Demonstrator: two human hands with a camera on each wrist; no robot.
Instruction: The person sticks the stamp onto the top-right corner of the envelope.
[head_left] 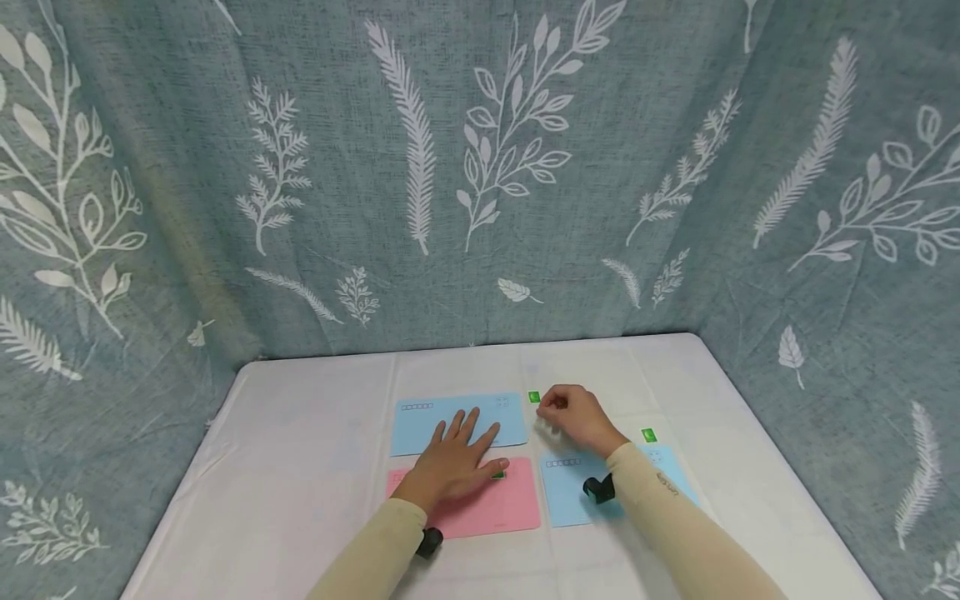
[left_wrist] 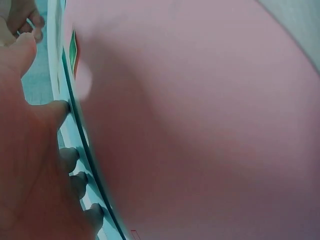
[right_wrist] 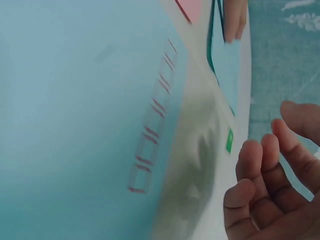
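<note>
My left hand point(head_left: 452, 467) lies with spread fingers over a blue envelope point(head_left: 420, 429) and a pink envelope point(head_left: 495, 508). Its fingertips rest on the blue one. Near the left thumb, a small green stamp point(head_left: 498, 475) shows on the pink envelope, partly covered. Just left of my right hand point(head_left: 577, 415) is another green stamp point(head_left: 534, 397), on the table beside the blue envelope's top right corner. In the right wrist view the right fingers point(right_wrist: 270, 170) are loosely bent, with nothing visible between them. That stamp point(right_wrist: 229, 140) appears apart from the fingertips.
A second blue envelope point(head_left: 566, 500) lies under the right forearm, with a green stamp point(head_left: 648, 435) above its top right corner. The white table point(head_left: 300, 467) meets a patterned grey-green curtain point(head_left: 360, 167) at the back and sides. Both wrists carry black cameras.
</note>
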